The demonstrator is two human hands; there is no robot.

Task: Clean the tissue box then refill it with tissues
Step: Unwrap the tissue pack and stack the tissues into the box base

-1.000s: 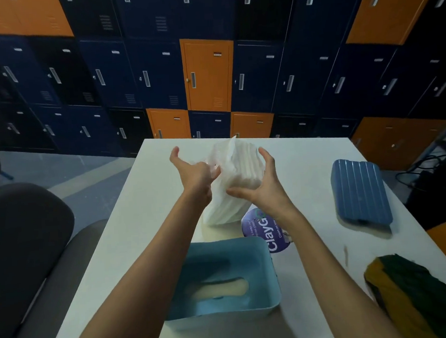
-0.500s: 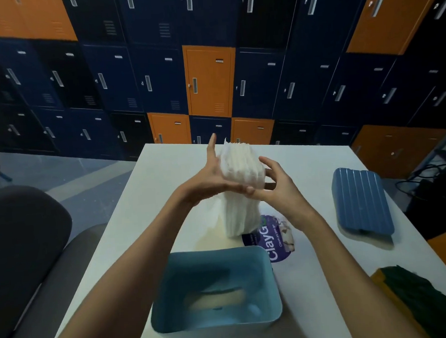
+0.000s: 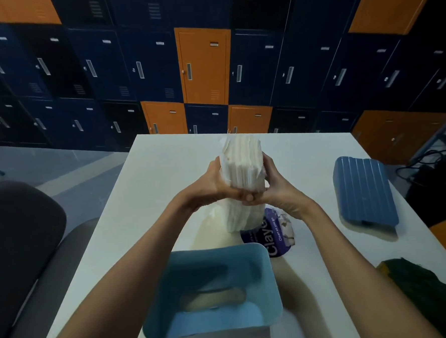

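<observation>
A thick stack of white tissues (image 3: 242, 167) stands on end above the middle of the table, squeezed between both hands. My left hand (image 3: 212, 184) grips its left side and my right hand (image 3: 272, 184) grips its right side, fingertips meeting under the front. The light blue tissue box (image 3: 271, 275) lies upside down near the table's front edge, its open side up and the dispensing slot showing in its bottom. The dark blue ribbed lid (image 3: 361, 191) lies apart at the right.
A purple wipes packet (image 3: 275, 231) lies just behind the box, partly under the tissues. A green and yellow cloth (image 3: 430, 294) sits at the front right. The white table (image 3: 152, 188) ends at blue and orange lockers; a dark chair (image 3: 19, 233) stands left.
Both hands have closed in on the tissue stack, pressing it into a narrower upright bundle. The stack has risen slightly, and the view has tilted down a little.
</observation>
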